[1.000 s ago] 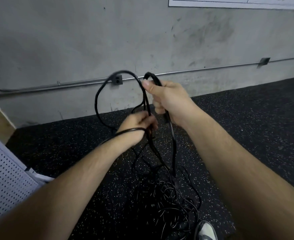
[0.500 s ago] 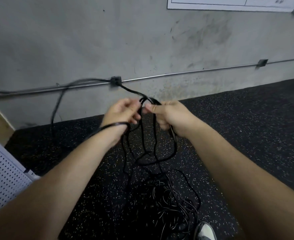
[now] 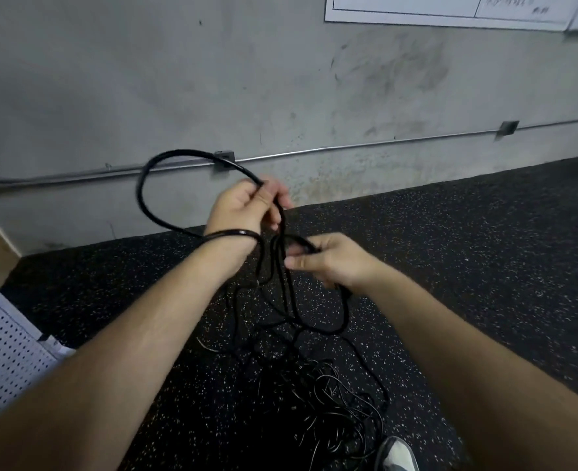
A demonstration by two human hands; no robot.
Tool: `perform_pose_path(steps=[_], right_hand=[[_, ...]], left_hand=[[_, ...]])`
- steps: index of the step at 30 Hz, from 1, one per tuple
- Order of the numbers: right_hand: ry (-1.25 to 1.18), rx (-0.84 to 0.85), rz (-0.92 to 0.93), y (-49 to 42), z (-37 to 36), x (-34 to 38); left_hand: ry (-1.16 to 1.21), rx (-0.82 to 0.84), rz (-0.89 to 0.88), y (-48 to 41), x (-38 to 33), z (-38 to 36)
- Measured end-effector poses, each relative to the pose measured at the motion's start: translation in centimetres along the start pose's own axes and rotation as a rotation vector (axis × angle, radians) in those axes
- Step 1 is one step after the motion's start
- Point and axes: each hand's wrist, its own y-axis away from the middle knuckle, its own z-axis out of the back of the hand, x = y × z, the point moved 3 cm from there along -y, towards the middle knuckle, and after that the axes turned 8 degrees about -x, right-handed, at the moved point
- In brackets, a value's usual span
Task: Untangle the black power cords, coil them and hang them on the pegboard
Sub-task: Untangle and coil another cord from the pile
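1. The tangled black power cords (image 3: 325, 402) lie heaped on the speckled floor (image 3: 484, 266), below both hands.
2. The right hand (image 3: 328, 260) pinches strands rising from the heap.
3. The left hand (image 3: 246, 205), higher, grips one strand; its loop (image 3: 144, 192) arcs left and circles that wrist.

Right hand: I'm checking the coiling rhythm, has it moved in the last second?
Yes. The right hand has dropped: its thumb was level with the wall conduit, now it grips the cord well below it, against the floor.
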Motion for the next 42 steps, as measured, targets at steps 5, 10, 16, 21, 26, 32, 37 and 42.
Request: perform_pose_path(steps=[5, 10, 16, 21, 26, 32, 37, 42], right_hand=[[-0.044, -0.060, -0.014, -0.9, -0.7, 0.0], [-0.166, -0.138, 0.098, -1.1, -1.2, 2.7], [-0.484, -0.349, 0.157, -1.3, 0.1, 6.5], [-0.396, -0.509, 0.119, -1.4, 1.1, 5.6], [-0.304, -0.559, 0.065, -0.7, 1.9, 3.7], [-0.112, -0.188, -0.015, 0.7, 1.8, 1.8], [-0.089, 0.025, 0.005, 1.0, 0.7, 0.8], [-0.214, -0.338, 0.032, -0.3, 1.6, 1.5]], left_hand=[[0.203, -0.016, 0.011, -0.3, 0.2, 1.1], [0.236, -0.161, 0.102, -0.3, 0.8, 1.7], [-0.116, 0.371, 0.397, 4.3, 4.1, 0.7], [0.094, 0.473, 0.443, 4.9, 2.7, 0.2], [-0.078, 0.485, 0.333, 5.2, 2.5, -1.4], [-0.027, 0.295, 0.350, 3.7, 2.0, -1.0], [0.000, 0.176, 0.399, 2.1, 2.3, -0.1], [-0.631, 0.180, 0.154, 2.0, 4.7, 0.9]])
